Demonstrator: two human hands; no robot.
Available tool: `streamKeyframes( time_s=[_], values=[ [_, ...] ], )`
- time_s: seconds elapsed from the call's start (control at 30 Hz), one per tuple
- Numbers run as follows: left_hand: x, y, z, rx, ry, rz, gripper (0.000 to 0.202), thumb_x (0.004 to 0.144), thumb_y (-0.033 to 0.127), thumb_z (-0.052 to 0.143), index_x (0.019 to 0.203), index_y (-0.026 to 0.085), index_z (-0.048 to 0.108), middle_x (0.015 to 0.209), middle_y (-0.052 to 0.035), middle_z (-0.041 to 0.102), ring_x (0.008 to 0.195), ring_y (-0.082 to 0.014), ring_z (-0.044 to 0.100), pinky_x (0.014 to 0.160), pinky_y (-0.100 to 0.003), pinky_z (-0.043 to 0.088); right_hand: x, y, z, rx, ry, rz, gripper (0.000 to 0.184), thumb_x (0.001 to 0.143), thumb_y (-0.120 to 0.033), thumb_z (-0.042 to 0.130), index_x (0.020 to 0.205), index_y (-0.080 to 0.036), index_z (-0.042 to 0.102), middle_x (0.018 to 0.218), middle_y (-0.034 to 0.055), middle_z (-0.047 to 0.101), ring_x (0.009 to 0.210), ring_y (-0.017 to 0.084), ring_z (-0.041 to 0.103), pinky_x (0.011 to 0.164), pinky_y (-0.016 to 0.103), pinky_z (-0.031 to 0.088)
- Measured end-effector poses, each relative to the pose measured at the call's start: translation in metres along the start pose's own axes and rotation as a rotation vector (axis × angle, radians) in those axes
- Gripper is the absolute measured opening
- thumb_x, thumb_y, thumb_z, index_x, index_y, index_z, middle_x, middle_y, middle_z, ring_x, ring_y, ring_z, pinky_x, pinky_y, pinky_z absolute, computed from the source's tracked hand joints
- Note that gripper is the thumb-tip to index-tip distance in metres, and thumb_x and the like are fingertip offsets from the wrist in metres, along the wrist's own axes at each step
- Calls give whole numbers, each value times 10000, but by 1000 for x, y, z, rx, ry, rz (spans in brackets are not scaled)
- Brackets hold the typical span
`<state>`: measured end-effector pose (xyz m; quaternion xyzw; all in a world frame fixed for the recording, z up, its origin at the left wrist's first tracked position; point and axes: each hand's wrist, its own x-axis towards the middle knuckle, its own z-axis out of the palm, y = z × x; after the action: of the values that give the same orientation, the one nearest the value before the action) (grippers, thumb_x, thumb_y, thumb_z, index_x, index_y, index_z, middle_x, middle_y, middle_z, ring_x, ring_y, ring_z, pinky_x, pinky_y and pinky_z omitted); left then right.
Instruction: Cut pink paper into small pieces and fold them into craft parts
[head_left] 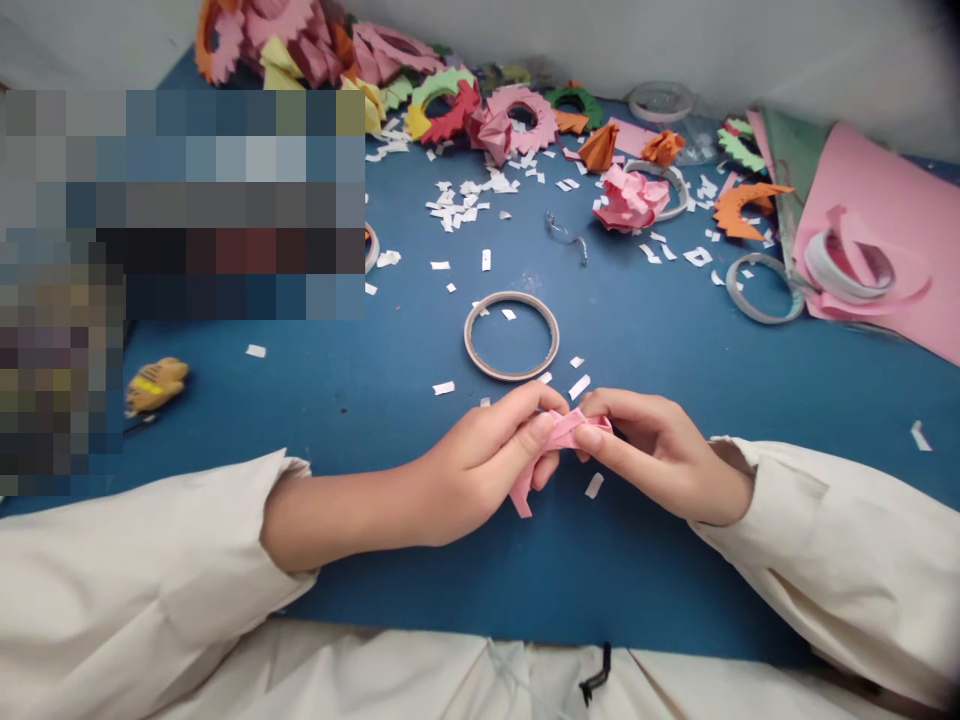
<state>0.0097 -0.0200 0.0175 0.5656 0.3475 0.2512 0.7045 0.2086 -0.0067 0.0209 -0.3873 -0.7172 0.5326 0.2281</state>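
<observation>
Between my hands is a folded strip of pink paper [564,432], with one end hanging down at the lower left. My left hand [484,462] pinches its left part between thumb and fingers. At the other end, my right hand [654,445] grips the paper with its thumb on top and the fingers curled behind. Just beyond my hands a roll of narrow tape [469,345] lies flat on the blue table [360,400]. Small white paper scraps [579,386] are scattered close to my fingers.
Folded paper rings, such as a pink one [544,110], lie along the back. At the right are pink sheets [862,190] with a tape roll [844,275] on them and another tape ring [739,300] beside. A small yellow-brown object [157,385] sits at left. The left side is partly blurred out.
</observation>
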Motion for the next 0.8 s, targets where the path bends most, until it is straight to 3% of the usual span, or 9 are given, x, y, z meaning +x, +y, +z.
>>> streamKeyframes(
  time_s=[0.27,0.4,0.53,0.73,0.8],
  values=[
    [-1,2,1,30,10,-7,270,984,388,316,953,173,476,612,63,463,501,-55,475,490,-145,435,1,2,2,-65,16,-76,199,886,-239,529,711,-146,519,634,-23,500,591,51,434,574,180,385],
    [-2,3,-1,25,-16,-31,289,976,417,322,932,182,484,599,64,408,533,-66,431,461,-128,446,1,3,2,-127,10,-172,168,858,-221,579,711,-147,546,613,-28,540,581,42,459,584,170,388],
    [-3,3,-3,40,-36,-54,293,974,426,316,941,186,481,595,62,398,538,-71,425,453,-126,453,1,4,1,-133,16,-178,157,846,-226,604,712,-148,577,589,-27,562,566,47,462,592,185,388],
    [-2,1,-4,-10,-3,-32,290,966,422,337,902,178,480,583,60,413,483,-66,413,412,-132,423,-1,3,-6,-6,-156,-128,167,907,-240,505,869,-139,632,697,28,655,673,96,545,696,254,428],
    [-2,1,-4,1,-6,-32,289,966,423,333,900,180,475,580,61,416,475,-66,413,407,-134,415,-1,3,-6,18,-157,-118,157,904,-223,512,864,-141,640,707,26,665,669,92,552,685,245,439]
  ],
)
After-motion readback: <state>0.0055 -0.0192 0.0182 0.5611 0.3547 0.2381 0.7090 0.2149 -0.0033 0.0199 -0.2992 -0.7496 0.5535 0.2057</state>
